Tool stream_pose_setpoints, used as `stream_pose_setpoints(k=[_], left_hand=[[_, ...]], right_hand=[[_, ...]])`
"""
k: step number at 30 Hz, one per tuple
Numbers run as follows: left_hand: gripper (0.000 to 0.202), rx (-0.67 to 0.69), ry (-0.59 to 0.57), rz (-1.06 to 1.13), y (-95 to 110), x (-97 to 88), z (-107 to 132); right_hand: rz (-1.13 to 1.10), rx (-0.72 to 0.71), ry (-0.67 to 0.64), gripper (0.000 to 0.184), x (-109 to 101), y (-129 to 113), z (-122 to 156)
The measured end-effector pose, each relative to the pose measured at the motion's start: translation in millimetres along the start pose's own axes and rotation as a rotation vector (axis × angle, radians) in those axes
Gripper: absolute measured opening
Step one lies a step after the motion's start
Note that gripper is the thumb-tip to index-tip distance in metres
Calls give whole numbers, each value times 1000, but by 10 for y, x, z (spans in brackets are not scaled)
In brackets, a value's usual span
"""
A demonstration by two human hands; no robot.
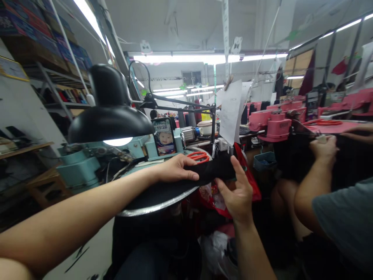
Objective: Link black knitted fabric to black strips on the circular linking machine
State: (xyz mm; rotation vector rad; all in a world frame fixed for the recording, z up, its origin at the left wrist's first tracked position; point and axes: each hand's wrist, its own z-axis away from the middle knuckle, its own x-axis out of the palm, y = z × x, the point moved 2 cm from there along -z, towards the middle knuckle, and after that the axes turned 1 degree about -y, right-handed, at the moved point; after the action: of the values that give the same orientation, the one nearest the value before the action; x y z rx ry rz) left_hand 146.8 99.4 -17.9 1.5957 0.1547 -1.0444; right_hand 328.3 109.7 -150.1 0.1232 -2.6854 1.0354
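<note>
Black knit fabric [215,171] is held bunched along a silver-rimmed circular dial [157,205], part of the rim left showing, with the left hand [176,170] curled over it and the right hand [237,194] half open, its fingertips touching the fabric.

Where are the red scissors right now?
In the head view, the red-handled scissors sit just beyond the person's left hand, to the right of the phone propped on the pale blue machine.
</note>
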Motion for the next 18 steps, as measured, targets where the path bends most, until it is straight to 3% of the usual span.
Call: stream_pose_setpoints(k=[3, 6, 9, 11, 15, 18], left_hand=[[37, -93, -52, -142, 146, -48, 89], [36, -214, -38, -242, 231, -22, 205], [32, -222, 115, -199, 205, 69, 265], [29, -173, 177, -169, 164, 131, 262], [26, -67, 134, -99, 122, 186, 239], [29, -50, 147, -80, 106, 166, 260]], right_hand=[[112, -80, -195, 52, 149, -60, -45], [-26, 7, -328, 66, 197, -114, -106], [-289, 186, -256, 91, 120, -118, -137], [-362, 265, -195, 95, 28, -100, -112], [-365, 277, -107, 93, -128, -84, 6], [-332, 260, -73, 91, -106, -81, 68]])
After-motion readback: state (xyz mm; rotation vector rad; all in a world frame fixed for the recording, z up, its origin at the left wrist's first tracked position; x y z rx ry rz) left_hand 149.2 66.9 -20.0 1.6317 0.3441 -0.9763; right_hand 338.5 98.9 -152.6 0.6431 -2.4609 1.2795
